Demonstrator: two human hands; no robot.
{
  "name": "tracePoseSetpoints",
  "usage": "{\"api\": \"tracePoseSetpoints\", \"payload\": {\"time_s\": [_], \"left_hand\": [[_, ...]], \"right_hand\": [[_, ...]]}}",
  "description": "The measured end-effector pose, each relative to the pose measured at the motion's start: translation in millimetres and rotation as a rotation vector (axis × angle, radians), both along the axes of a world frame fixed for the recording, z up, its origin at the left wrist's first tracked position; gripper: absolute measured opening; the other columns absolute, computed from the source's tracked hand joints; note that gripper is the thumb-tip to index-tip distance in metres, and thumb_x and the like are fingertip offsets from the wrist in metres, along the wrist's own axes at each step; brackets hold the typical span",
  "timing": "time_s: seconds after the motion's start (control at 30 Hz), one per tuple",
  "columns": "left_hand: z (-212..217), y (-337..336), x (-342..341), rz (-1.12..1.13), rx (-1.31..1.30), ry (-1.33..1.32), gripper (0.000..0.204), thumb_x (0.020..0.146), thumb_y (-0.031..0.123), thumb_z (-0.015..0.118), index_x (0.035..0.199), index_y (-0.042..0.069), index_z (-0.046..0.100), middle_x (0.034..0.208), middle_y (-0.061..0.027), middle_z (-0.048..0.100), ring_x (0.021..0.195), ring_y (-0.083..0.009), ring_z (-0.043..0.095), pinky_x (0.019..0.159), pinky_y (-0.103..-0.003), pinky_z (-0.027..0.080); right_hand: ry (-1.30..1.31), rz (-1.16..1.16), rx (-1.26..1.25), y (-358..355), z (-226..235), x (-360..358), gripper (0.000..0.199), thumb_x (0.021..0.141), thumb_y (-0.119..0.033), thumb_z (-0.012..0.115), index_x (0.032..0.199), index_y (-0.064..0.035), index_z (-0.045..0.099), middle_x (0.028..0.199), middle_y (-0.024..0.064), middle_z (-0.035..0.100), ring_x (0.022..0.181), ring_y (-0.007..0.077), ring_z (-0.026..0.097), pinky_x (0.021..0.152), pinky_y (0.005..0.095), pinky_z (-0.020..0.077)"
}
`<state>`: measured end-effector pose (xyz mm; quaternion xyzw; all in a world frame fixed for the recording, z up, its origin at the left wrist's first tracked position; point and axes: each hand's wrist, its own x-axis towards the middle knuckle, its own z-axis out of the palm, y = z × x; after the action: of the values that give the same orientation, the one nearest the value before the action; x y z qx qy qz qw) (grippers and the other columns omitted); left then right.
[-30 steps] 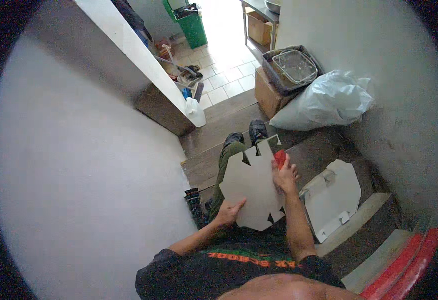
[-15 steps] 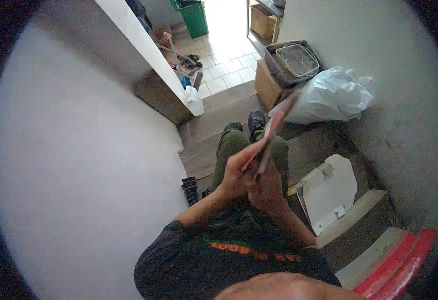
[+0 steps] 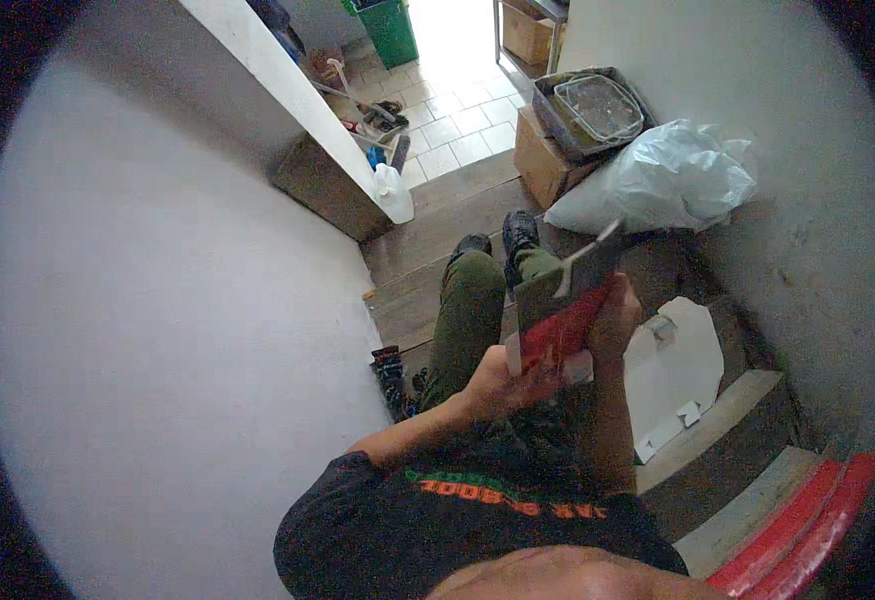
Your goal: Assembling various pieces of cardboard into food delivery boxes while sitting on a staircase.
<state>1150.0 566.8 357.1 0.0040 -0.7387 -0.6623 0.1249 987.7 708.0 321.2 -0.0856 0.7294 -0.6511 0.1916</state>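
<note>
A flat panel (image 3: 561, 327), dark at the top with a red band and pale edges, is held tilted over my knees. It is blurred, and I cannot tell its exact kind. My left hand (image 3: 503, 385) is closed on its lower left edge, while my right hand (image 3: 616, 315) grips its right end. A thin whitish strip (image 3: 590, 250) sticks up from its top. Just right of my right forearm, a white cardboard sheet (image 3: 673, 375) with cut tabs leans on a step.
Wooden stairs lead down to a tiled floor (image 3: 458, 120). At right, a white plastic bag (image 3: 658, 185) lies against a cardboard box (image 3: 548, 165) topped by a clear plastic tub (image 3: 593, 110). Left are a white jug (image 3: 392, 192) and wall (image 3: 158, 320). Red rolls (image 3: 808, 530) lie lower right.
The panel has turned from nearly edge-on to show its broad red and dark face. My right hand has moved right and up to its far end; my left hand has shifted slightly right and down.
</note>
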Motion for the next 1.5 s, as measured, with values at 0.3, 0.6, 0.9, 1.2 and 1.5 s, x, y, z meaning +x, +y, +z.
{"api": "tracePoseSetpoints", "payload": {"time_s": [0.3, 0.6, 0.9, 1.2, 1.5], "left_hand": [[-16, -24, 0, 0.154, 0.123, -0.159, 0.039, 0.090, 0.035, 0.051, 0.104, -0.001, 0.054, 0.092, -0.0099, 0.061, 0.086, -0.0176, 0.056, 0.076, -0.033, 0.044], [-2, -41, 19, 0.174, 0.135, -0.301, 0.036, 0.094, 0.031, 0.045, 0.105, -0.001, 0.054, 0.090, -0.0028, 0.060, 0.081, -0.0110, 0.053, 0.073, -0.028, 0.044], [-11, -111, 31, 0.049, 0.038, -0.791, 0.031, 0.093, 0.028, 0.049, 0.102, -0.001, 0.056, 0.087, -0.0026, 0.060, 0.079, -0.0096, 0.053, 0.070, -0.028, 0.044], [1, -112, -46, 0.173, -0.916, -0.070, 0.093, 0.061, 0.029, 0.078, 0.135, 0.007, 0.027, 0.127, -0.0195, 0.040, 0.120, -0.0340, 0.038, 0.101, -0.043, 0.028], [-60, -46, -94, -0.645, -1.087, -0.505, 0.056, 0.065, 0.028, 0.073, 0.111, 0.007, 0.048, 0.111, -0.0114, 0.055, 0.094, -0.0296, 0.059, 0.070, -0.041, 0.051]], "right_hand": [[0.448, 0.244, 0.126, -28, 63, 69, 0.092, 0.077, -0.053, 0.061, 0.138, 0.0000, 0.017, 0.128, 0.0194, 0.040, 0.109, 0.0211, 0.046, 0.082, 0.0361, 0.0463], [0.117, -0.089, 0.361, 8, 25, 16, 0.074, 0.074, -0.026, 0.073, 0.131, 0.0011, 0.033, 0.117, 0.0191, 0.052, 0.099, 0.0283, 0.057, 0.080, 0.0349, 0.0489], [0.101, -0.009, 0.011, 8, -52, 16, 0.059, 0.084, -0.028, 0.060, 0.131, -0.0003, 0.036, 0.120, 0.0164, 0.051, 0.107, 0.0231, 0.051, 0.092, 0.0344, 0.0396], [-0.118, 0.257, -0.323, 25, -94, 19, 0.019, 0.081, -0.010, 0.060, 0.099, -0.0018, 0.058, 0.095, 0.0076, 0.062, 0.084, 0.0135, 0.058, 0.077, 0.0294, 0.0466], [-0.242, 0.445, -0.322, 45, -92, 48, 0.024, 0.073, -0.025, 0.061, 0.071, -0.0010, 0.055, 0.087, 0.0067, 0.062, 0.072, 0.0116, 0.055, 0.075, 0.0283, 0.0444]]}}
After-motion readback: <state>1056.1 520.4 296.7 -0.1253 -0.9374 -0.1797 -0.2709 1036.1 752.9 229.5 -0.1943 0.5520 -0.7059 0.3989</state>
